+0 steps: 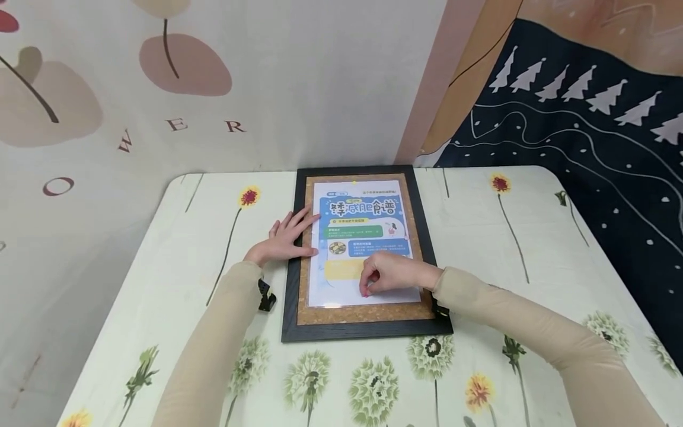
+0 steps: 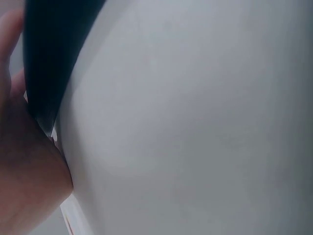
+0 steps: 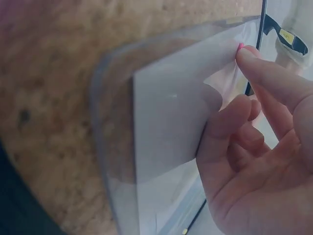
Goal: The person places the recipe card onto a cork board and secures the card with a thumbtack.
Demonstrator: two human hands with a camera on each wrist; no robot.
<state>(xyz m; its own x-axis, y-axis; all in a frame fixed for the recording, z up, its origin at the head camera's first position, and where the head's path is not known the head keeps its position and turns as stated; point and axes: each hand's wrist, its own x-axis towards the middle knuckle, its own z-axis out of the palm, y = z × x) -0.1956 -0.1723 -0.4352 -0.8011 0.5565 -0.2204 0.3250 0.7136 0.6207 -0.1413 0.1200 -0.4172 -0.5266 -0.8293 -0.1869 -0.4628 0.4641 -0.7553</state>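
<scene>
A laminated poster (image 1: 347, 295) with blue, green and yellow blocks lies on a cork board (image 1: 368, 314) in a black frame (image 1: 368, 330). My left hand (image 1: 281, 239) rests with spread fingers over the frame's left side, its thumb and fingertips on the poster's edge. Over the poster's lower middle, my right hand (image 1: 393, 273) pinches a small pink pushpin (image 3: 240, 46) between thumb and forefinger; its point is hidden. The other right fingers are curled. In the right wrist view, the clear laminate border (image 3: 100, 122) shows over the cork. A tiny yellow pin (image 1: 354, 182) sits at the poster's top.
The board lies on a table with a flower-print cloth (image 1: 213, 332), its top edge against a pale printed wall curtain (image 1: 320, 89). A dark curtain with white trees (image 1: 565, 118) hangs at the right. Black wrist cameras (image 1: 266, 295) sit beside both wrists.
</scene>
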